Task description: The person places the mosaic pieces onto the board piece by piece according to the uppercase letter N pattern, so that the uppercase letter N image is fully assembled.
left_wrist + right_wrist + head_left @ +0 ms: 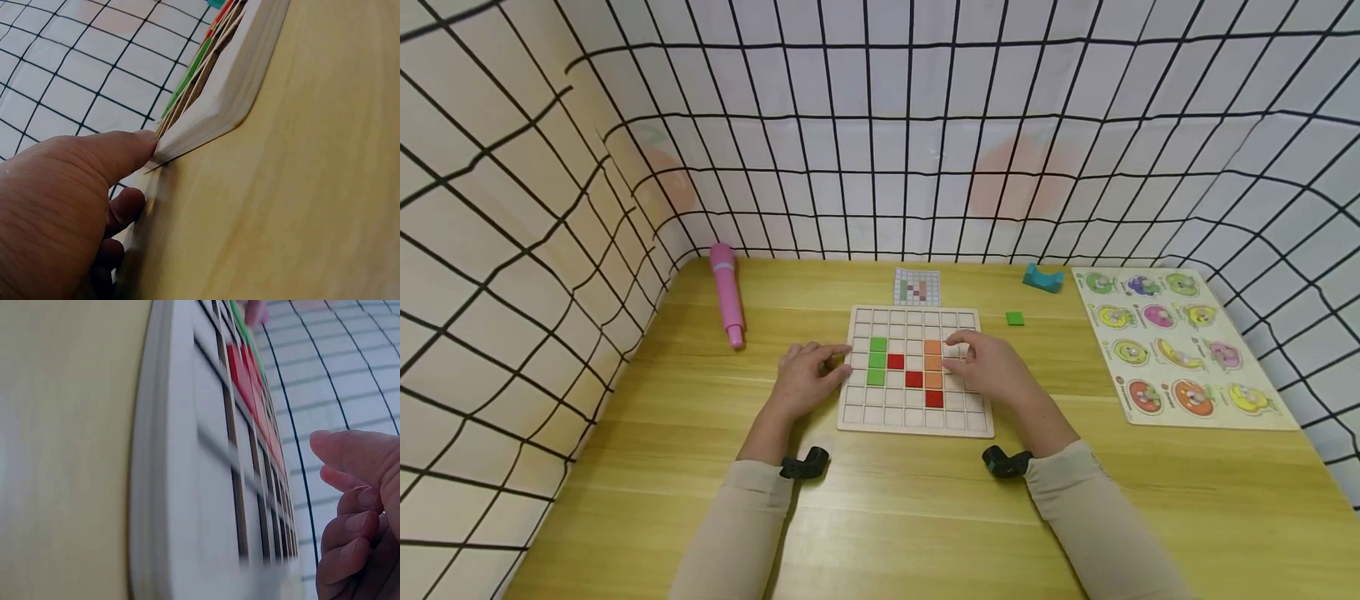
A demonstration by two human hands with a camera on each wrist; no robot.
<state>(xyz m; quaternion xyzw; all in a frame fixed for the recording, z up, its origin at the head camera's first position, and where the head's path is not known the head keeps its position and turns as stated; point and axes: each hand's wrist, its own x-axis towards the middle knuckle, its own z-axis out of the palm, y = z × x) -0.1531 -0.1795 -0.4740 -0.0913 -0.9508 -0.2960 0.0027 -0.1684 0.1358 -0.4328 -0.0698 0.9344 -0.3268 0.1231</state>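
A pale wooden grid board [887,421] lies on the table. Set in it are three green tiles [877,360] in a column, three red tiles [913,379] on a diagonal and three orange tiles [932,362] in a column. My left hand [805,379] touches the board's left edge; its thumb [134,150] shows against that edge in the left wrist view. Over the right part of the board is my right hand [996,367], thumb and index finger apart beside the orange column, holding nothing. Its other fingers [344,550] are bent in the right wrist view.
A small printed pattern card [917,287] lies behind the board. A loose green tile [1015,318] and a teal curved block [1043,277] are to the right, before a fruit picture board [1180,342]. A pink marker-shaped object [727,293] lies left. Black netting [887,167] surrounds the table.
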